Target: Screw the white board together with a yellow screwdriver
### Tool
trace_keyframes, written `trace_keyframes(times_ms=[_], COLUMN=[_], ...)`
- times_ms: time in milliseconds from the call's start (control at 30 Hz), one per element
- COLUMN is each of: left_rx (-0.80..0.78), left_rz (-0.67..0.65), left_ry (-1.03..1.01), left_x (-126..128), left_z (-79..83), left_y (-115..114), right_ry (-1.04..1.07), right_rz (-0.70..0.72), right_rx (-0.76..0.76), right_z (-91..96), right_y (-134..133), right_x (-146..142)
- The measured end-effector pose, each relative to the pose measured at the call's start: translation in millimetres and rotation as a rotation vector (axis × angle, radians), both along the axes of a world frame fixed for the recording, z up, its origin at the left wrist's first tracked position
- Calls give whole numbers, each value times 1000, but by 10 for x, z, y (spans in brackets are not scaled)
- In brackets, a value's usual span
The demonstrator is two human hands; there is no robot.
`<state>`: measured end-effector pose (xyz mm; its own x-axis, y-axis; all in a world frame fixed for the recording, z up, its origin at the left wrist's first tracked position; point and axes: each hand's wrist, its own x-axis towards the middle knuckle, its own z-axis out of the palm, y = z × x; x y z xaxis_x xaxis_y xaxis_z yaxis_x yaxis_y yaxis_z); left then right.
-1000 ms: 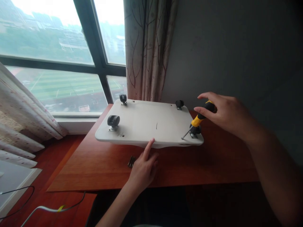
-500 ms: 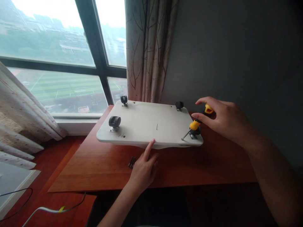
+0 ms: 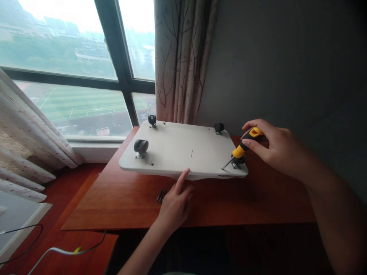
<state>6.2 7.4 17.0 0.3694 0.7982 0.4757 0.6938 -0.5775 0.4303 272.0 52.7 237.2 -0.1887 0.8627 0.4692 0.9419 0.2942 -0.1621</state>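
My right grip point(image 3: 276, 149) is closed around the yellow-and-black screwdriver point(image 3: 239, 151), tip down by the caster point(image 3: 235, 163) at the near right corner of the white board point(image 3: 183, 147). My left grip point(image 3: 175, 204) holds nothing, its forefinger touching the board's near edge. Screws point(image 3: 161, 195) lie beside it on the bench point(image 3: 252, 198).

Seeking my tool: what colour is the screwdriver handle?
Screwdriver handle: yellow and black, in the right hand; head view.
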Motion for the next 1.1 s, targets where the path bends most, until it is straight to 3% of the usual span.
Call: trace_keyframes(times_ms=[300, 533, 733, 833, 933, 1100], left_rx=[17, 6, 5, 3, 4, 4], left_rz=[9, 9, 12, 8, 2, 6], left_ry=[-21, 0, 20, 11, 7, 11], left_x=[-1, -3, 0, -1, -5, -4], left_z=[6, 0, 0, 5, 5, -11], left_y=[0, -2, -7, -8, -8, -10], right_ry=[-111, 55, -129, -136, -39, 247], right_rz=[-135, 8, -163, -214, -134, 190], right_rx=[168, -15, 166, 170, 89, -98], right_z=[-89, -74, -126, -142, -132, -132], right_y=[-19, -54, -30, -31, -47, -28], right_x=[-54, 48, 70, 87, 134, 210])
